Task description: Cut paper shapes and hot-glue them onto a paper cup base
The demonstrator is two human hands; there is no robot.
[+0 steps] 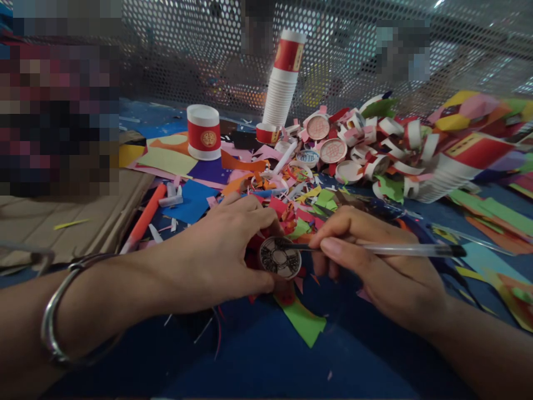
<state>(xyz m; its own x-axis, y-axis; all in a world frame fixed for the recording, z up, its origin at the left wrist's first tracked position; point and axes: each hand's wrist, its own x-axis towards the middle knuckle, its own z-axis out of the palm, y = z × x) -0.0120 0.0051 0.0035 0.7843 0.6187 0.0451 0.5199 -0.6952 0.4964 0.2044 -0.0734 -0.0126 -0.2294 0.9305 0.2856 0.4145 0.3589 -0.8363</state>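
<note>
My left hand [233, 250] grips a small round paper cup bottom [280, 258] between thumb and fingers. Dark ink lines form a round pattern on its white face. In my right hand [362, 255] is a pen [400, 250] with a clear barrel and a black end cap, lying nearly level. Its tip meets the upper right part of the disc's drawing. Beneath the hands lie coloured paper scraps, with a green strip [302, 322] just below the disc. Part of the disc's left edge is hidden by my left fingers.
A tall stack of paper cups [281, 83] leans behind the hands, with a single upturned cup [204, 133] to its left. Cut cup pieces [333, 151] are heaped at the back right, near another cup stack [458, 166]. An orange marker [145, 216] rests beside cardboard [83, 222].
</note>
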